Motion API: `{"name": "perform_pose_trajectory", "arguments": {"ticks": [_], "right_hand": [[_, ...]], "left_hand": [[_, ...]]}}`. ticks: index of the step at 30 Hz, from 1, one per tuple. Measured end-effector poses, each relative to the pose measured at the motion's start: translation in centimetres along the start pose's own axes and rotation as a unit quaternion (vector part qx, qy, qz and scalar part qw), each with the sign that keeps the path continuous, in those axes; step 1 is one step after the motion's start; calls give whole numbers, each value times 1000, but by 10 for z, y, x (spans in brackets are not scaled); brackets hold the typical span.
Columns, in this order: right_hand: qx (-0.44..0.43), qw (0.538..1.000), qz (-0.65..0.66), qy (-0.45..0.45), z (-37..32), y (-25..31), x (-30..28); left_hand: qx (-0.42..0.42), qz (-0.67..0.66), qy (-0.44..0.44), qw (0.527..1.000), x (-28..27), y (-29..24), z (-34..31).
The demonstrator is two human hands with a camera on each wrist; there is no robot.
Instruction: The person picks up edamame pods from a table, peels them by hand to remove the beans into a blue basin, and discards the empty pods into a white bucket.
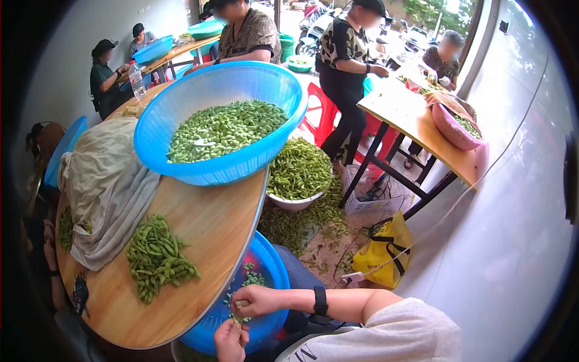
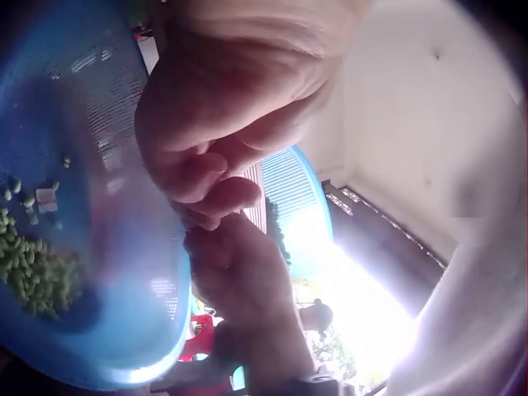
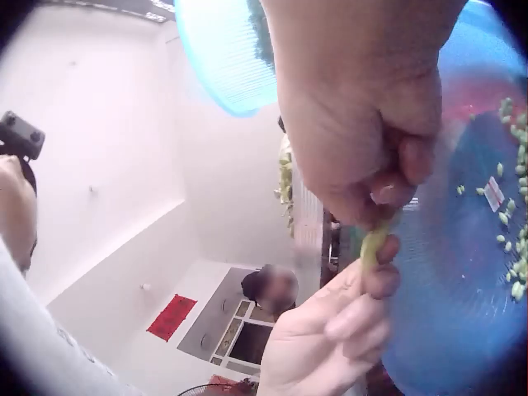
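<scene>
Over a blue plastic basket [image 1: 278, 274] at the table's edge, my two hands meet at one green soybean pod [image 3: 373, 247]. My left hand [image 1: 231, 341] pinches its lower end between thumb and fingertips, as the right wrist view shows. The right hand [image 1: 260, 300], black watch on its wrist, has its fingers curled at the pod's upper end. In the left wrist view the fingers of both hands hide the pod. Shelled green beans [image 2: 37, 268] lie inside the basket, along with a small white-and-red packet [image 3: 493, 195].
On the wooden table [image 1: 199, 241] lie a heap of pods [image 1: 158, 256], a grey cloth [image 1: 117, 211] and a big blue basket [image 1: 223, 172] of shelled beans. A bowl of pods [image 1: 298, 172] stands on the littered floor near a yellow bag [image 1: 386, 253]. Several people work at other tables.
</scene>
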State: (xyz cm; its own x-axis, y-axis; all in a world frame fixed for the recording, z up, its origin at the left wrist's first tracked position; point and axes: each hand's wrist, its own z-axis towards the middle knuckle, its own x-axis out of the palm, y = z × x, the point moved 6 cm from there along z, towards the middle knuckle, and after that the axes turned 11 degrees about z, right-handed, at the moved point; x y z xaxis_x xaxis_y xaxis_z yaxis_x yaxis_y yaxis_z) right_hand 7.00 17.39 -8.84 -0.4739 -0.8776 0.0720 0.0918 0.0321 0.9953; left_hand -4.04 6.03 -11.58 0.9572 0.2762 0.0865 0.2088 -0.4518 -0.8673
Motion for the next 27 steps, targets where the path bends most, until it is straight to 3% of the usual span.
{"name": "perform_pose_trajectory", "arguments": {"ticks": [2,5,6,7,9,12,13,15,17,23,27], "right_hand": [[-127,977,-162,-56,0,10,-3],[-80,984,-153,-48,-1,28,3],[-99,985,-143,5,1,29,12],[-60,994,-85,11,1,25,12],[30,997,43,54,-1,14,18],[45,995,67,55,-4,16,14],[103,985,131,53,-5,15,16],[145,978,137,60,-4,8,19],[167,971,159,56,-5,7,23],[195,945,257,47,-3,5,25],[235,929,279,59,-2,-2,26]], "left_hand": [[28,49,-20,998,-5,0,1],[88,148,-98,980,-3,-9,-3],[101,155,-128,974,11,-22,-9],[111,162,-160,967,16,-29,-16],[135,188,-116,966,15,-25,-18],[179,225,-109,951,25,-42,-28],[183,228,-106,950,24,-42,-30],[193,199,-104,955,23,-41,-33],[224,183,-97,952,26,-46,-36],[198,82,-70,974,25,-43,-36],[236,176,-79,952,22,-40,-40]]}}
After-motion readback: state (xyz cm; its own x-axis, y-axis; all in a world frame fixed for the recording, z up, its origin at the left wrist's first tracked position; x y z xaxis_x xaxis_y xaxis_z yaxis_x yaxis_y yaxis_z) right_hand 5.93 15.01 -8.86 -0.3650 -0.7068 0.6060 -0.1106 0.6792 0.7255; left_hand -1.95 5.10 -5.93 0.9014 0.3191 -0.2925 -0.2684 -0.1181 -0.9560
